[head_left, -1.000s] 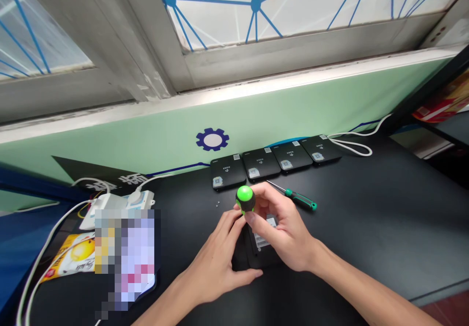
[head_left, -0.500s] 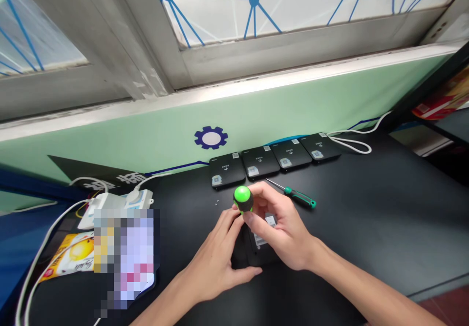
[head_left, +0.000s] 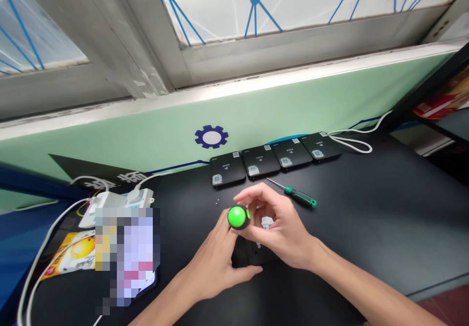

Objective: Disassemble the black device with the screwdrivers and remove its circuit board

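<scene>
A screwdriver (head_left: 237, 217) with a bright green and black handle stands nearly end-on to me; its tip is hidden. My right hand (head_left: 280, 228) has its thumb against the handle, while the index finger arches above it. Beneath both hands lies a dark flat device (head_left: 262, 254) with a white label, mostly covered. My left hand (head_left: 216, 257) grips the device's left side, thumb along the near edge and fingertips hidden behind the screwdriver handle. Several tiny screws (head_left: 217, 201) lie on the black table just beyond my left hand.
Several black flat boxes with stickers (head_left: 227, 170) line the wall. A second, green-and-black screwdriver (head_left: 301, 197) lies in front of them. To the left are a white power strip (head_left: 141, 200), a yellow-white packet (head_left: 75, 253) and a blurred-out phone (head_left: 137, 253). A white cable (head_left: 353, 143) loops at the back right.
The screwdriver handle has tipped toward me and slightly left. My right index finger has lifted off the handle's top. My left hand has stayed in place.
</scene>
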Demonstrator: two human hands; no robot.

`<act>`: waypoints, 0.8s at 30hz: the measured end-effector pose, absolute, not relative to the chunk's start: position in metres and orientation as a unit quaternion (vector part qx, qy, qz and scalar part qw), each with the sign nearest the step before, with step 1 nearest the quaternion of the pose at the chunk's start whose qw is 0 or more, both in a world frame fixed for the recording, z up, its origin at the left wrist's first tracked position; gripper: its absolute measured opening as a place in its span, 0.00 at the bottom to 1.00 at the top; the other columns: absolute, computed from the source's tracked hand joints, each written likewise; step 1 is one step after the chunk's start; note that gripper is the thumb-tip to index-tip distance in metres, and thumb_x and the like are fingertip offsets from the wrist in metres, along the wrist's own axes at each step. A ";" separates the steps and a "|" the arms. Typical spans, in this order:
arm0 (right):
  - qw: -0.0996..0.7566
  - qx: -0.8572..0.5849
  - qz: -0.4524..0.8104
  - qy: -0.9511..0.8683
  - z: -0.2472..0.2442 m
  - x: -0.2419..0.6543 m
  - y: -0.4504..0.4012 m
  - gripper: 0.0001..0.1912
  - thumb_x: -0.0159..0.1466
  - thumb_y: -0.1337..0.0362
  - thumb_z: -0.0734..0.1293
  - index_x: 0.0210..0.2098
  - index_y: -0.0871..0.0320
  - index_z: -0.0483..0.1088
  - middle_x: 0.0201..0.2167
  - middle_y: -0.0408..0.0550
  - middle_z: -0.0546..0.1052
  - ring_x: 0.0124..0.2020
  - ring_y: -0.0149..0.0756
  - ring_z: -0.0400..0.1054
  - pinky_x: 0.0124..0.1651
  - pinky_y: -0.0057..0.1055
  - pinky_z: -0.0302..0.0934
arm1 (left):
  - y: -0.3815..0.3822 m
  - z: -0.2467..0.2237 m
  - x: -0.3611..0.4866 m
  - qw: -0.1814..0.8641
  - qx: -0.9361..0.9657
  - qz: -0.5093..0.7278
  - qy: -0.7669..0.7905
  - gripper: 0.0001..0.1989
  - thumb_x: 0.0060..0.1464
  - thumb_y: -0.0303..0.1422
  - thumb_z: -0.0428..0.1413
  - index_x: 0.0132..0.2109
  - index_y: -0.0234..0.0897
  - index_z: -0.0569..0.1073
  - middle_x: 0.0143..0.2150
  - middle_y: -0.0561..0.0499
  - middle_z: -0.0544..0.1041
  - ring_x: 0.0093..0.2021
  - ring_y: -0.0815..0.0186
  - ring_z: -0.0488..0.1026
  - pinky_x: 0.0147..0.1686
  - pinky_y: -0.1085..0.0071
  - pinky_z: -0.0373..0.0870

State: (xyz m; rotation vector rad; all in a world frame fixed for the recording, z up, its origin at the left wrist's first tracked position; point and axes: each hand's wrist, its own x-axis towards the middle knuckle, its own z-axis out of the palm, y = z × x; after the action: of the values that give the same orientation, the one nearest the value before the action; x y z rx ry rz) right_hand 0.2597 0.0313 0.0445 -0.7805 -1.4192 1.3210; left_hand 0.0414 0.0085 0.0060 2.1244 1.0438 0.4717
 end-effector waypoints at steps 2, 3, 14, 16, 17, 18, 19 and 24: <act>0.499 -0.324 0.550 -0.585 0.044 0.260 0.032 0.15 0.70 0.63 0.81 0.53 0.50 0.78 0.42 0.43 0.81 0.35 0.33 0.74 0.33 0.30 0.66 | 0.008 0.006 0.041 0.357 0.822 0.181 0.406 0.52 0.59 0.39 0.76 0.81 0.54 0.58 0.75 0.40 0.69 0.69 0.38 0.73 0.65 0.41 0.81; 0.497 -0.323 0.556 -0.583 0.045 0.261 0.032 0.14 0.70 0.63 0.81 0.52 0.50 0.78 0.40 0.42 0.81 0.34 0.32 0.74 0.33 0.30 0.66 | 0.008 0.007 0.042 0.355 0.822 0.179 0.407 0.51 0.59 0.39 0.76 0.80 0.54 0.59 0.75 0.40 0.69 0.70 0.38 0.72 0.66 0.41 0.80; 0.507 -0.307 0.562 -0.577 0.050 0.263 0.033 0.08 0.77 0.61 0.73 0.55 0.49 0.81 0.52 0.48 0.76 0.34 0.32 0.73 0.34 0.33 0.72 | 0.011 0.009 0.044 0.346 0.832 0.172 0.398 0.52 0.59 0.37 0.76 0.81 0.54 0.56 0.77 0.40 0.65 0.75 0.38 0.67 0.70 0.39 0.76; 0.505 -0.301 0.569 -0.575 0.049 0.262 0.032 0.10 0.79 0.61 0.71 0.57 0.49 0.80 0.48 0.47 0.75 0.35 0.34 0.74 0.35 0.33 0.74 | 0.011 0.009 0.044 0.347 0.832 0.169 0.398 0.53 0.59 0.37 0.76 0.81 0.54 0.55 0.77 0.40 0.65 0.75 0.39 0.67 0.71 0.39 0.75; 0.506 -0.301 0.566 -0.577 0.049 0.262 0.032 0.10 0.79 0.61 0.71 0.58 0.48 0.80 0.47 0.47 0.76 0.36 0.35 0.75 0.36 0.33 0.75 | 0.011 0.009 0.044 0.345 0.832 0.170 0.400 0.54 0.59 0.37 0.76 0.81 0.54 0.54 0.77 0.40 0.65 0.75 0.39 0.67 0.71 0.39 0.75; 0.508 -0.305 0.561 -0.579 0.049 0.262 0.032 0.11 0.79 0.61 0.71 0.58 0.49 0.79 0.47 0.47 0.77 0.37 0.35 0.75 0.37 0.33 0.74 | 0.011 0.009 0.043 0.343 0.832 0.170 0.401 0.55 0.59 0.38 0.76 0.82 0.54 0.53 0.76 0.39 0.66 0.76 0.38 0.67 0.71 0.38 0.75; 0.510 -0.309 0.557 -0.578 0.049 0.261 0.032 0.11 0.78 0.62 0.72 0.58 0.49 0.79 0.46 0.47 0.78 0.37 0.36 0.75 0.37 0.33 0.74 | 0.010 0.008 0.043 0.341 0.832 0.172 0.403 0.55 0.59 0.38 0.76 0.83 0.54 0.53 0.76 0.39 0.66 0.75 0.38 0.67 0.71 0.38 0.75; 0.510 -0.321 0.583 -0.545 0.049 0.260 0.034 0.20 0.67 0.59 0.84 0.54 0.52 0.78 0.42 0.45 0.81 0.32 0.33 0.73 0.34 0.33 0.71 | 0.008 -0.002 0.039 0.331 0.834 0.186 0.401 0.53 0.59 0.41 0.76 0.82 0.52 0.57 0.77 0.38 0.66 0.76 0.35 0.66 0.72 0.36 0.73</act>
State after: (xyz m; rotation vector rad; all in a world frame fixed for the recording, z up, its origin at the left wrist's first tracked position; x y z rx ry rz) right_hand 0.2595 0.0340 0.0491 -0.7730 -1.3125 1.4028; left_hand 0.0393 0.0079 -0.0020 2.1796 1.0485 0.4872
